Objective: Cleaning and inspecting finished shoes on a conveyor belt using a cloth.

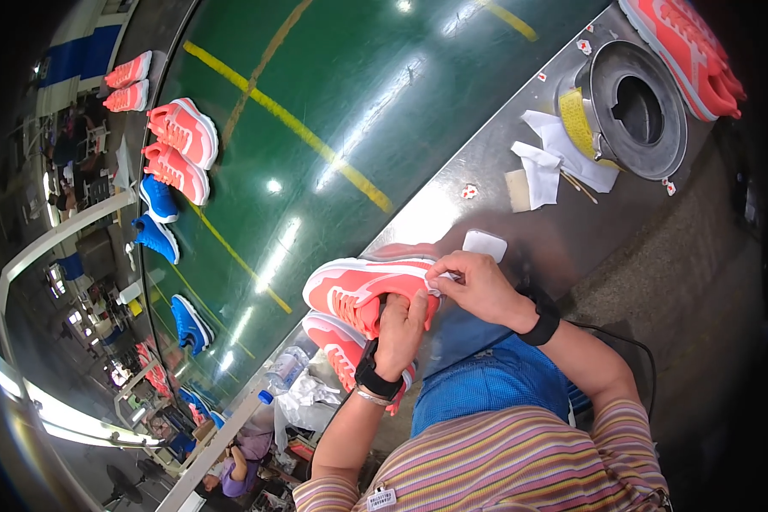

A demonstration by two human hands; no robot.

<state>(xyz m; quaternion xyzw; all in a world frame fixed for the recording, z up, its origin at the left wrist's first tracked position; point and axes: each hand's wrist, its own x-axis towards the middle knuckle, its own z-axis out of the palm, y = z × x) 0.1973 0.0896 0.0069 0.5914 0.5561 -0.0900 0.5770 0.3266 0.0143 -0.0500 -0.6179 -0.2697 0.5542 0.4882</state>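
A coral-pink sneaker (341, 286) with a white sole lies tilted on its side at the near edge of the metal ledge, toe to the left. My left hand (397, 337) grips it at the collar, with some fingers hidden inside the opening. At the heel, my right hand (480, 286) pinches a small white cloth (434, 284) against the sole edge. The matching sneaker (337, 348) rests just below, partly covered by my left hand and wrist. A white rounded pad (485, 245) lies on the metal just beyond my right hand.
Right of the green belt (316, 111), the metal ledge (452, 213) bears a round metal container (666, 111), white cloths (542, 175), thin sticks (578, 184) and coral sneakers (683, 51). Coral sneakers (179, 141) and blue shoes (156, 230) line the belt's far side. A plastic bottle (288, 367) stands left.
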